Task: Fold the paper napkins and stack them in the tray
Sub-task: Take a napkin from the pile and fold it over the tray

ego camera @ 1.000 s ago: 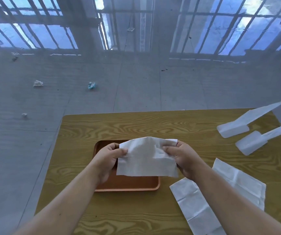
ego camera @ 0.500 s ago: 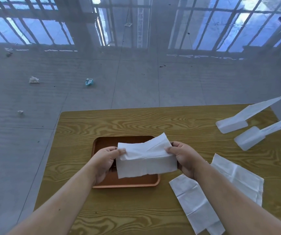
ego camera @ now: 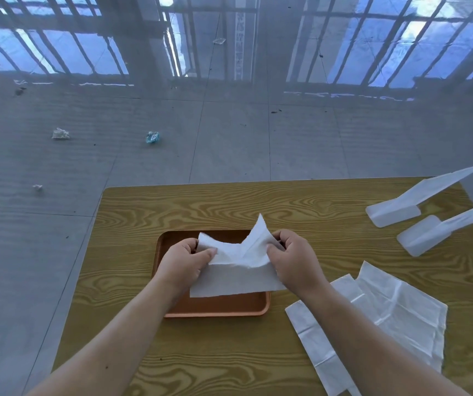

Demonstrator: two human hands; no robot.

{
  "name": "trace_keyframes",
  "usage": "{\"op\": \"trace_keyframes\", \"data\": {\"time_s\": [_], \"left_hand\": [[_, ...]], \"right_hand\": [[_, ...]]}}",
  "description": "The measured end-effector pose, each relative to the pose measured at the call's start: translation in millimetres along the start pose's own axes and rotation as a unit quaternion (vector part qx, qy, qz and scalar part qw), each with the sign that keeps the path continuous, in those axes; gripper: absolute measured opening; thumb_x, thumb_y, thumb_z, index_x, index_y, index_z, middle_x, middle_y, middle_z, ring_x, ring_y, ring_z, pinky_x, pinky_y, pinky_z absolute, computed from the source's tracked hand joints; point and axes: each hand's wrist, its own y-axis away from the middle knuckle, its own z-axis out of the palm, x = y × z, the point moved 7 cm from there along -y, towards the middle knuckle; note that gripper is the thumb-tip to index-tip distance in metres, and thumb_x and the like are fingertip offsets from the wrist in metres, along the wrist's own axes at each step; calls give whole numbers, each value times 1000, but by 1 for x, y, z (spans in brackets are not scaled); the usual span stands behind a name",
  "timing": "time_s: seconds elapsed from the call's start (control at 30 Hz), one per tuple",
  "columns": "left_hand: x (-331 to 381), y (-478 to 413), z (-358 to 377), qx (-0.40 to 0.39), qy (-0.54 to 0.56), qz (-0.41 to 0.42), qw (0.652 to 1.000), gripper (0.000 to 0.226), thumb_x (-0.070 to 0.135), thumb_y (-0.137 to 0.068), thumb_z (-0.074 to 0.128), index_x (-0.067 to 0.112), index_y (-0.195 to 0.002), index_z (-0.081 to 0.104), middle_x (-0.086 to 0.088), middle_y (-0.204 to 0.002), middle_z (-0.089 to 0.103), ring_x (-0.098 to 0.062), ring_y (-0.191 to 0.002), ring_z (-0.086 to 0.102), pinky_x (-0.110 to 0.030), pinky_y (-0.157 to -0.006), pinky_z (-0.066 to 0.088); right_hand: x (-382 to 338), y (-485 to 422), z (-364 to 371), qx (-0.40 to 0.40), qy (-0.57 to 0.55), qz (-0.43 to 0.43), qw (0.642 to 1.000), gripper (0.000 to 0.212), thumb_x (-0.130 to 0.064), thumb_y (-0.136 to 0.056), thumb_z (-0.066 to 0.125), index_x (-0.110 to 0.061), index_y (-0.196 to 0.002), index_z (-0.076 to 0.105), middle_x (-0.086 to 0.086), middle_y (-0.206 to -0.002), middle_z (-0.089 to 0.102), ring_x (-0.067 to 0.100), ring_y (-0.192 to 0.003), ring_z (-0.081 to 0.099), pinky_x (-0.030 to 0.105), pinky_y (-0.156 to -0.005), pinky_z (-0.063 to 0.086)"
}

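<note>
Compared with half a second ago, I see the napkin [ego camera: 238, 270] has changed shape: its top edge, which ran fairly flat between the hands, now dips in the middle and rises to a sharp peak at the right, just above my right hand [ego camera: 295, 261]. The two hands have also drawn a little closer together, so the sheet is bunching and creasing between them. Its lower half still hangs flat as a plain rectangle.

My left hand [ego camera: 183, 262] is closed on the napkin's left edge, thumb lying across the front of the paper and fingers curled behind it. My right hand is closed on the right edge in the same way, thumb in front, fingers tucked behind the raised corner. The napkin is held in the air over the brown tray [ego camera: 218, 307], covering most of the tray's middle; I cannot tell whether its lower edge touches the tray.

On the wood-grain surface [ego camera: 258, 204], to the right of the tray and partly under my right forearm, lie the spare napkins [ego camera: 400, 312], unfolded and overlapping. Two white plastic pieces [ego camera: 409, 207] sit near the far right corner.
</note>
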Motion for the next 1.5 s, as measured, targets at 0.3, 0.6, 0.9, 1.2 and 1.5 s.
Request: {"op": "trace_keyframes", "data": {"time_s": [0.3, 0.6, 0.9, 1.2, 1.5], "left_hand": [[1, -6, -5, 31, -8, -11, 999, 12, 32, -94, 74, 21, -92, 75, -4, -83, 82, -27, -74, 77, -46, -71, 63], [16, 1, -7, 114, -232, 48, 965, 23, 48, -89, 62, 30, -75, 66, 8, -59, 69, -11, -51, 60, -31, -49, 43], [25, 10, 30, -26, 15, -25, 999, 24, 31, -99, 69, 7, -100, 71, -19, -102, 81, -37, -88, 74, -56, -91, 58], [14, 21, 45, -150, 277, -100, 944, 41, 29, -108, 44, 7, -132, 70, -22, -125, 76, -34, -108, 76, -50, -95, 60], [15, 18, 49, -230, 280, -79, 928, 50, 52, -93, 68, 17, -128, 74, -16, -116, 76, -32, -102, 76, -45, -80, 61]], "right_hand": [[12, -3, 0, 53, 33, 39, 997, 18, -22, -97, 53, -25, -109, 66, -13, -70, 59, 4, -56, 49, 22, -53, 36], [-13, 8, 0, 92, 122, -61, 986, 10, -19, -97, 59, -26, -103, 64, -10, -57, 58, 7, -46, 51, 23, -47, 37], [-32, 9, 46, -124, -127, -27, 984, 24, -8, -101, 55, -23, -118, 63, 5, -76, 73, 12, -62, 60, 28, -62, 47], [-33, 18, 40, -56, -183, -82, 978, 35, -12, -93, 49, -34, -119, 57, 16, -88, 63, 20, -84, 65, 49, -80, 55], [-73, 42, 39, -32, 27, -306, 951, 47, -2, -96, 51, -30, -134, 46, -13, -89, 59, 12, -83, 63, 34, -73, 56]]}}
